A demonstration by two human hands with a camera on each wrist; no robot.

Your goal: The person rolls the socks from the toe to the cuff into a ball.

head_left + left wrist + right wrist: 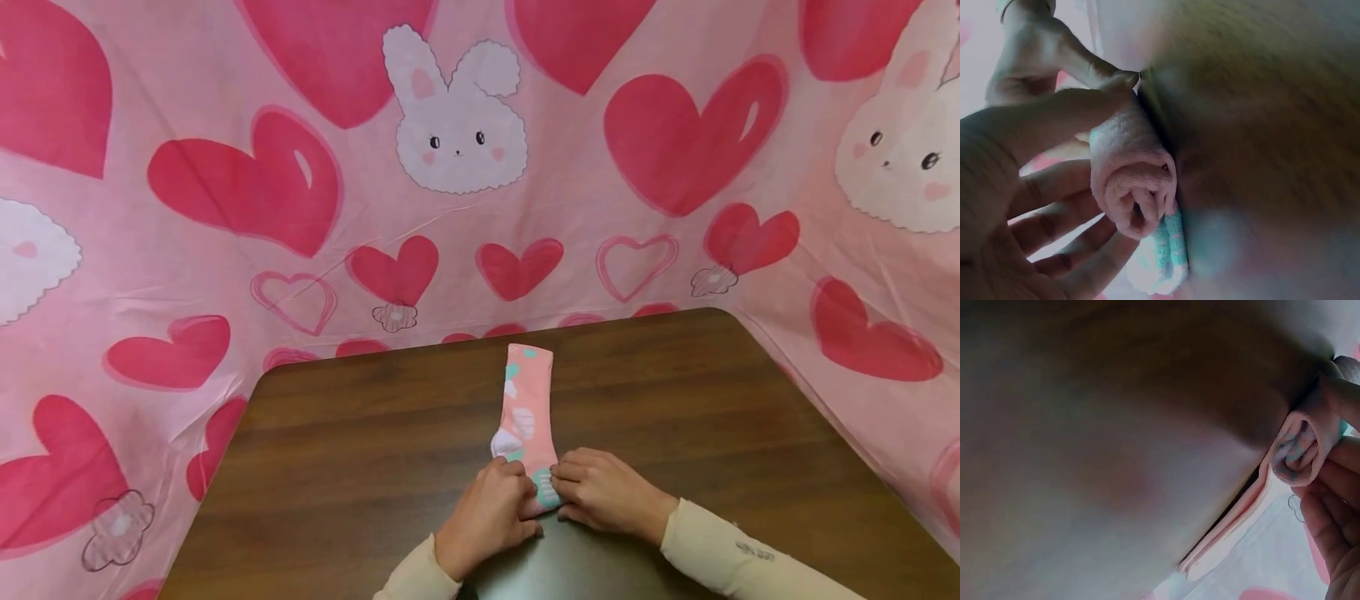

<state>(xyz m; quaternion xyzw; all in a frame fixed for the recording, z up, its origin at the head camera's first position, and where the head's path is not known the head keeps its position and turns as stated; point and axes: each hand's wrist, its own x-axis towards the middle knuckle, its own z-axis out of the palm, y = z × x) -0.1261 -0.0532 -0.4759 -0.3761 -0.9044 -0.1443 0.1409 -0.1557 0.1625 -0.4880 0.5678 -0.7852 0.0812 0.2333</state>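
The pink sock [534, 400] lay on the brown table [360, 467], its cuff pointing away from the person and its near end rolled up. The left hand [491, 504] and the right hand [611, 492] held this roll [1138, 181] between thumb and fingers, one at each side. Good rolling needed, I think, equal pressure from both. The wrist views were dim, so its tightness was hard to judge.

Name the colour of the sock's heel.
The heel of the sock is whitish, faintly lilac; it shows best in the head view.
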